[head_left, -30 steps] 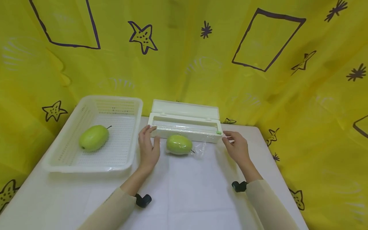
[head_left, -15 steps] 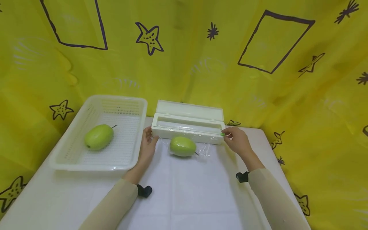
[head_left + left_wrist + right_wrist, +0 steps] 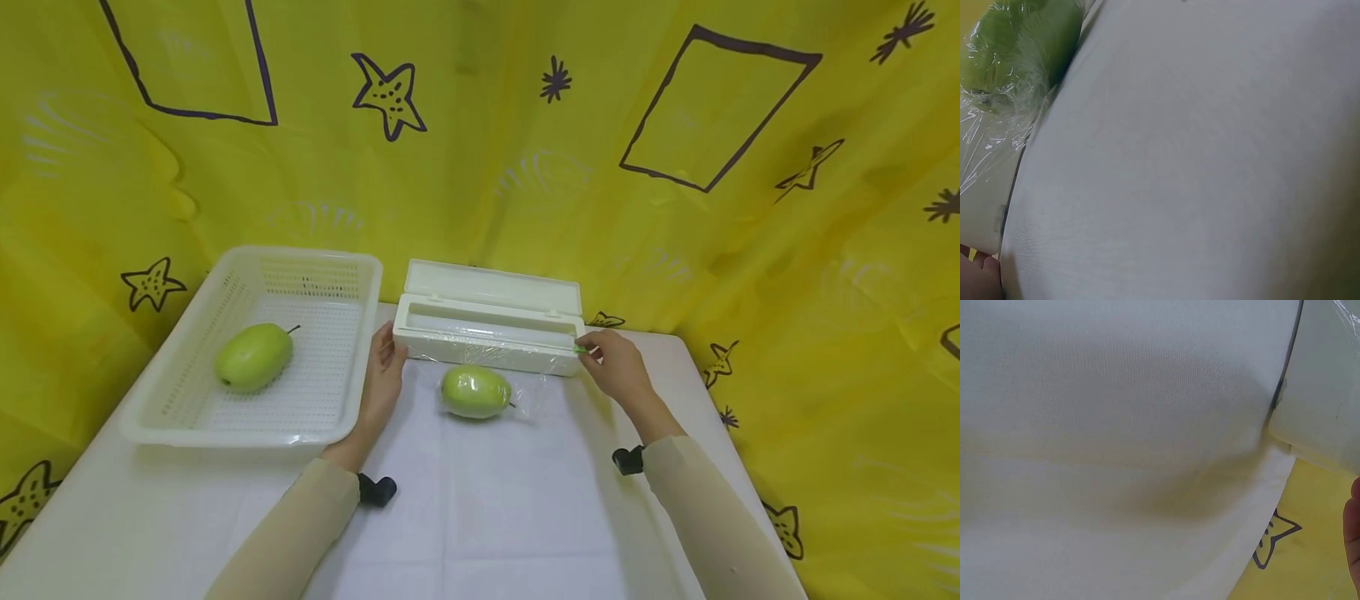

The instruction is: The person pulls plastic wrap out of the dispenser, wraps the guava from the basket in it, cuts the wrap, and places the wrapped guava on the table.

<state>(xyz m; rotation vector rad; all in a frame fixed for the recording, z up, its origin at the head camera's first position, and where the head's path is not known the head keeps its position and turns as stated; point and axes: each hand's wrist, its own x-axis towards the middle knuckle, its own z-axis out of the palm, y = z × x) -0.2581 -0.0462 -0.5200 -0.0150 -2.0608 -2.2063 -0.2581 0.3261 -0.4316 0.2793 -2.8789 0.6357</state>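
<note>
Clock read from the head view, centred on the box point(image 3: 420, 347). Green tab point(image 3: 578, 348) seen at the box's 3 o'clock end; pinched there between thumb and fingers of the right hand point(image 3: 619, 367). Box's long axis laid out roughly from 9 to 3, a touch lower at 3. Key relation: the box's whole length is left on the 9 o'clock side of that pinch, and the tab is reached far more closely by the right hand than by the left.

Left hand point(image 3: 380, 381) set against the 9 o'clock end, thumb by the front corner; whether fingers are curled round the box cannot be told.

Lid point(image 3: 493, 287) swung up at 12; a roll point(image 3: 487, 331) is seen inside. Wrapped fruit point(image 3: 476, 391) placed just in front, at 6, its long axis nearly parallel to the box, stem aimed near 4. Clear film point(image 3: 531, 398) spread about it and up the box's front. Second fruit point(image 3: 254, 357) lodged in the basket point(image 3: 232, 438), off toward 8.
</note>
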